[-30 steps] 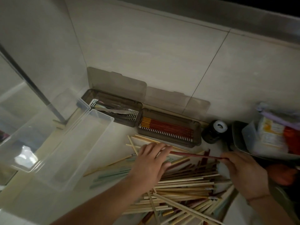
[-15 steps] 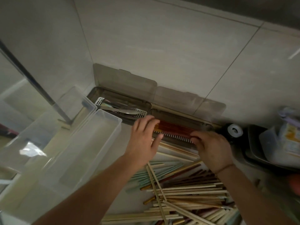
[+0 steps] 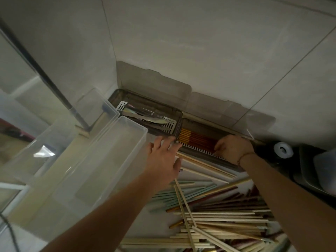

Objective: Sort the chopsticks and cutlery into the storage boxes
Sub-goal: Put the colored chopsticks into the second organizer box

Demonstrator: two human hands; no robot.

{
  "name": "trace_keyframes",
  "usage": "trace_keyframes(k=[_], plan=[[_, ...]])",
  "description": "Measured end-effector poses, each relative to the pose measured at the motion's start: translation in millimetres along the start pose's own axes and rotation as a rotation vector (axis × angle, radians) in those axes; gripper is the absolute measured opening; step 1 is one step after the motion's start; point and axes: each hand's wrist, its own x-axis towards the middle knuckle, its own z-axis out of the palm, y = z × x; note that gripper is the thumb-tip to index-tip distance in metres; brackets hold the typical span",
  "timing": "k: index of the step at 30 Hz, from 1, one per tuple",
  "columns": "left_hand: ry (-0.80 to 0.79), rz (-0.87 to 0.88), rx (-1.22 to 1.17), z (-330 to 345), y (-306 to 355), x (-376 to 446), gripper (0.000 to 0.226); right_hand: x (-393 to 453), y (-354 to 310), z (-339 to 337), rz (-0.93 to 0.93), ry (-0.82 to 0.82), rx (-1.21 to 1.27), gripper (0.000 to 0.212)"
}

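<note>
Two smoky storage boxes stand open against the tiled wall. The left box (image 3: pixel 151 106) holds metal cutlery (image 3: pixel 145 118). The right box (image 3: pixel 201 126) holds red-and-gold chopsticks (image 3: pixel 196 138). My left hand (image 3: pixel 163 160) hovers at that box's left front corner, fingers straight and holding nothing. My right hand (image 3: pixel 233 148) is over the box's right end, with its fingers curled down onto the ends of the red chopsticks. A loose pile of mixed chopsticks (image 3: pixel 218 219), in wood, green and dark red, lies on the counter in front.
Two clear plastic bins (image 3: pixel 101 170) stand side by side at the left, next to the cutlery box. A dark roll with a white core (image 3: pixel 283 150) and a dark tray (image 3: pixel 309 171) sit at the right. The wall is close behind the boxes.
Both hands carried a red chopstick from above the pile to the right box. My left hand has since let go and drawn back slightly, while my right hand stays at the box's right end.
</note>
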Motion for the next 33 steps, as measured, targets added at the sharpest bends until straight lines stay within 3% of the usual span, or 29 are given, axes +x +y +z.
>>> trace_keyframes(k=[5,9,11,14,16,19,21,24,27,33], plan=[[-0.033,-0.015,-0.002,2.0,2.1,-1.7,0.054,7.6,-6.4,2.3,-0.027,0.017,-0.121,0.003],[-0.037,-0.014,0.000,2.7,1.6,-3.5,0.056,5.9,0.2,7.2,-0.022,0.024,-0.043,0.007],[-0.050,-0.011,0.002,2.2,0.9,-4.3,0.057,-6.7,5.0,10.9,-0.081,0.235,0.099,0.011],[-0.060,-0.003,0.023,2.1,-0.7,-7.2,0.060,-48.3,9.0,17.4,-0.374,0.586,0.185,0.012],[-0.067,0.006,0.024,1.9,-0.9,-8.9,0.061,-76.3,10.9,31.1,-0.581,0.542,0.101,0.014],[-0.102,0.015,0.047,1.4,1.2,-10.6,0.061,-96.6,14.0,57.4,-0.715,0.396,-0.010,0.014],[-0.126,0.008,0.072,1.1,2.6,-12.7,0.062,-99.1,15.6,70.6,-0.717,0.296,-0.051,0.006],[-0.166,-0.013,0.097,-1.4,5.2,-13.8,0.064,-94.8,20.1,84.0,-0.624,0.221,-0.057,0.025],[-0.187,-0.027,0.126,-6.3,9.1,-12.0,0.065,-92.3,24.0,89.5,-0.566,0.218,-0.034,0.026],[-0.213,-0.030,0.124,-13.0,12.3,-9.5,0.066,-99.9,20.2,88.3,-0.634,0.317,-0.146,0.032]])
